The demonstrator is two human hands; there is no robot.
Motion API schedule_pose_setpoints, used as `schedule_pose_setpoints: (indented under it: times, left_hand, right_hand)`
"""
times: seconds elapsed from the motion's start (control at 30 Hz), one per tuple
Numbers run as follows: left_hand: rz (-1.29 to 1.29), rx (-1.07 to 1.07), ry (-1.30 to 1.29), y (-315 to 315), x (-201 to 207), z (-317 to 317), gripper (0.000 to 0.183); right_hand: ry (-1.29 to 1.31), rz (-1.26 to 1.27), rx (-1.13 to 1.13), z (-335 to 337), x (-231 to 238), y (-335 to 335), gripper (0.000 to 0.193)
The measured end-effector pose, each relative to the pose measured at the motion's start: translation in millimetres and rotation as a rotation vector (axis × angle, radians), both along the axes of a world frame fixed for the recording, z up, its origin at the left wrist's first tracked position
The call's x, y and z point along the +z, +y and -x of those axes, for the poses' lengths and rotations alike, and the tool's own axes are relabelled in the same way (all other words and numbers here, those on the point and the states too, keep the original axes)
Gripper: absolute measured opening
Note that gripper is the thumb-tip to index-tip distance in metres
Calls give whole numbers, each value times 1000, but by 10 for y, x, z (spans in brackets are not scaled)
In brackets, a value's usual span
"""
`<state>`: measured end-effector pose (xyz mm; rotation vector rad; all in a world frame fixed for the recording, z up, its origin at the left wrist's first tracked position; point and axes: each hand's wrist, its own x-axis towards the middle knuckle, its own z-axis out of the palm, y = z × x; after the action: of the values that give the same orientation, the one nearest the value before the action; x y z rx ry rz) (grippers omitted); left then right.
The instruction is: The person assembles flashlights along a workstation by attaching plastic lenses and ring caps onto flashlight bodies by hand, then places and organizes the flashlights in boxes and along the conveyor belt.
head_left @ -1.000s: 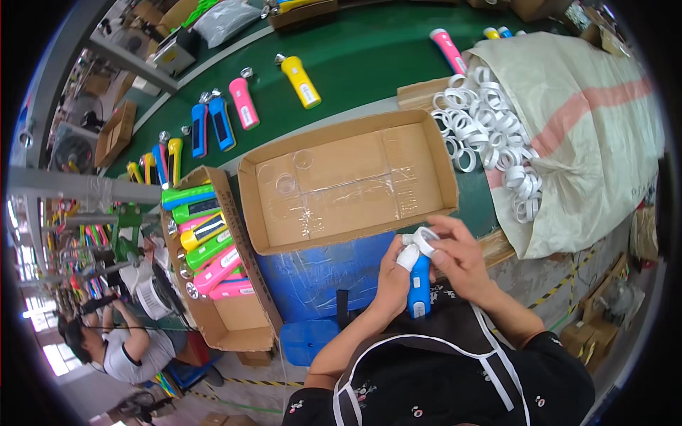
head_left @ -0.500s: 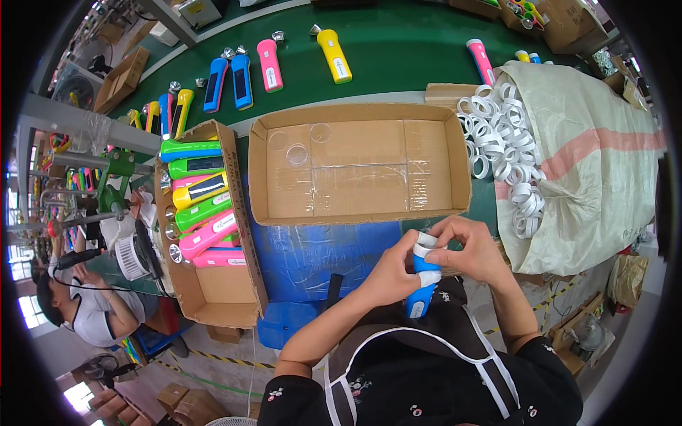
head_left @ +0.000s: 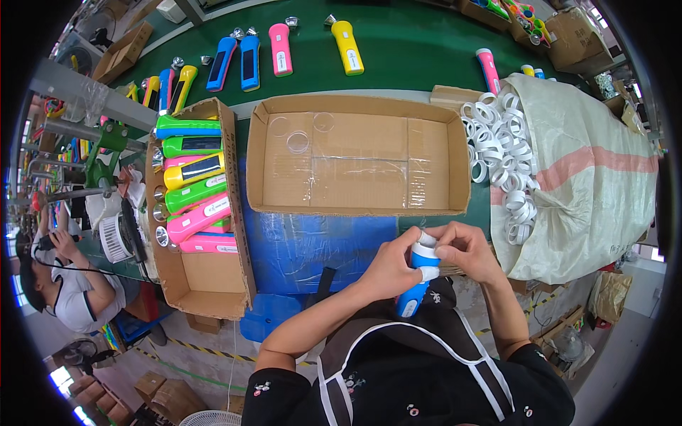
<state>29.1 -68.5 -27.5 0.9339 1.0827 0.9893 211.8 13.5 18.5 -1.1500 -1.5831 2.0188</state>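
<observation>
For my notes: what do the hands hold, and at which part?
Both hands, left hand and right hand, hold a blue flashlight at its white head end.

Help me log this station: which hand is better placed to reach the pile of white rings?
Right, probably. The right hand is at the top of the blue flashlight, nearest the white rings on the sack; the left hand grips the flashlight's body.

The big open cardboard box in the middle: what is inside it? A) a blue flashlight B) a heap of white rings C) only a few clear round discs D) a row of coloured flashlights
C: the big cardboard box shows a bare bottom with just a few clear round discs near its left end.
</observation>
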Motion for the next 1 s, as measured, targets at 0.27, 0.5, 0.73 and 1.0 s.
schedule_pose_setpoints:
  times: [0.27, 0.5, 0.73, 1.0]
  left_hand:
    - [-14, -11, 32, 3, 17, -21, 38]
    - [-39, 11, -174, -40, -164, -55, 36]
    - [23, -78, -59, -25, -61, 7, 35]
    - [-43, 300, -395, -47, 278, -107, 48]
  right_hand:
    - [36, -73, 92, -58, -18, 75, 14]
    - [83, 96, 43, -113, -122, 40, 15]
    - [-90, -101, 8, 14, -69, -74, 17]
    - [106, -165, -234, 214, 181, -109, 54]
